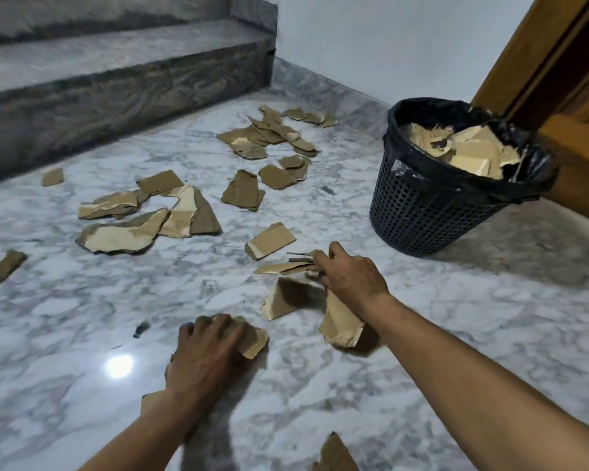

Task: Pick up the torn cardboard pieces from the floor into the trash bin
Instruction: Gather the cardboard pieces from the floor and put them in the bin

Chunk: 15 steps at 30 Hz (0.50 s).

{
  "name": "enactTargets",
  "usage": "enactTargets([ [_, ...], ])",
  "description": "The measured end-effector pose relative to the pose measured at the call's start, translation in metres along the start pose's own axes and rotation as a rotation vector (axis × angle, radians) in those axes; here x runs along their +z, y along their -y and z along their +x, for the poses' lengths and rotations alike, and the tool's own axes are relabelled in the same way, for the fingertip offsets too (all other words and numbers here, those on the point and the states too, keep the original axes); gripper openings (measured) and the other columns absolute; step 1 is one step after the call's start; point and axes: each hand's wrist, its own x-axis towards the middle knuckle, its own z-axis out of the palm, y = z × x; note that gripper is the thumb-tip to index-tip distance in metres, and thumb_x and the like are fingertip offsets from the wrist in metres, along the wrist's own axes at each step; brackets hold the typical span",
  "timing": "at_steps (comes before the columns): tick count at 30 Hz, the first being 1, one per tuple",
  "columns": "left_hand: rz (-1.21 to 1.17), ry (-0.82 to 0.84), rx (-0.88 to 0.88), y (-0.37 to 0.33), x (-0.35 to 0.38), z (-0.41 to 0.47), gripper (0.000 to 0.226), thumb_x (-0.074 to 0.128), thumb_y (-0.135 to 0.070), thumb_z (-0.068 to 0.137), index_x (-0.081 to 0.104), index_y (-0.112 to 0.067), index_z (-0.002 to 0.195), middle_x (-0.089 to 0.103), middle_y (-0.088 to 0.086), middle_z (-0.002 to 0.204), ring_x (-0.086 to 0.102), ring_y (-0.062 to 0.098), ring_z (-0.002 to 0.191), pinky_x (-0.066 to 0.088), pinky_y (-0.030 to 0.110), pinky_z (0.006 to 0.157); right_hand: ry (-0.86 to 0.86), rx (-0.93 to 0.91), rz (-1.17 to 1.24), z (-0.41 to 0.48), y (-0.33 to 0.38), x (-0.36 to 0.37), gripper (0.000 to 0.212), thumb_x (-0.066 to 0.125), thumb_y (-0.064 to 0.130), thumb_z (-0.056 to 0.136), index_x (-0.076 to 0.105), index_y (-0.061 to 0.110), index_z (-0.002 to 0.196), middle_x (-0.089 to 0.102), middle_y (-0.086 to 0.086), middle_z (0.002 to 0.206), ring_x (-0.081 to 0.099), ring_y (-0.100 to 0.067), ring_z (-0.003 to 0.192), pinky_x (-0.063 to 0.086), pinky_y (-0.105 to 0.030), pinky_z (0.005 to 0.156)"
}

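Note:
Several torn brown cardboard pieces lie scattered over the marble floor (456, 334). My right hand (351, 277) grips a bunch of cardboard pieces (340, 321), with strips sticking out to the left and a bigger piece hanging below my wrist. My left hand (208, 351) lies on a cardboard piece (252, 341) on the floor, fingers curled over its far edge. A black mesh trash bin (425, 212) with a black liner stands at the right, tilted, holding several cardboard pieces (473, 151). A triangular piece (283, 300) lies between my hands.
Grey stone steps (116, 96) rise at the back left. A wooden door frame (541, 62) stands behind the bin. Larger torn pieces (143, 219) lie mid-left, a heap (269, 134) near the wall, and one piece (335, 453) at the bottom edge.

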Motion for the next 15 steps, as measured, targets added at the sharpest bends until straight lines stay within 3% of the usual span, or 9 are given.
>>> enactTargets([
  [4,0.038,0.021,-0.236,-0.003,-0.003,-0.011,0.061,0.055,-0.074,0.076,0.057,-0.036,0.124,0.063,0.004,0.112,0.057,0.041,0.097,0.046,0.049,0.071,-0.031,0.053,0.088,-0.003,-0.001,-0.021,0.032,0.056,0.027,0.098,0.052,0.018,0.128,0.049,-0.011,0.114,0.062,-0.043,0.077,0.037,-0.039,0.058],
  [7,0.044,0.085,-0.230,0.005,-0.004,-0.004,0.053,0.064,-0.065,0.078,0.054,-0.042,0.125,0.058,0.001,0.114,0.056,0.038,0.092,0.051,0.047,0.066,-0.086,0.085,0.114,-0.001,-0.007,-0.040,0.030,0.056,0.025,0.096,0.053,0.017,0.124,0.050,-0.010,0.110,0.060,-0.044,0.075,0.035,-0.040,0.057],
  [10,-0.136,0.134,-0.299,0.008,-0.008,0.003,0.043,0.063,-0.052,0.086,0.049,-0.045,0.127,0.039,-0.001,0.125,0.052,0.030,0.102,0.056,0.043,0.070,-0.122,0.101,0.107,0.003,-0.017,-0.058,0.027,0.056,0.025,0.096,0.052,0.016,0.121,0.049,-0.010,0.108,0.059,-0.044,0.076,0.034,-0.041,0.056],
  [12,-0.237,0.103,-0.340,0.000,-0.015,0.007,0.040,0.068,-0.049,0.083,0.054,-0.044,0.121,0.038,-0.002,0.124,0.058,0.027,0.099,0.056,0.040,0.072,-0.143,0.109,0.113,0.003,-0.026,-0.067,0.027,0.056,0.025,0.097,0.051,0.016,0.121,0.049,-0.010,0.108,0.060,-0.043,0.078,0.036,-0.041,0.058],
  [15,-0.289,0.013,-0.256,-0.022,-0.042,0.036,0.043,0.074,-0.051,0.076,0.063,-0.042,0.117,0.042,0.000,0.123,0.065,0.029,0.091,0.055,0.036,0.068,-0.168,0.120,0.143,0.001,-0.041,-0.079,0.028,0.056,0.024,0.098,0.051,0.015,0.124,0.050,-0.010,0.109,0.061,-0.042,0.081,0.037,-0.041,0.061],
])
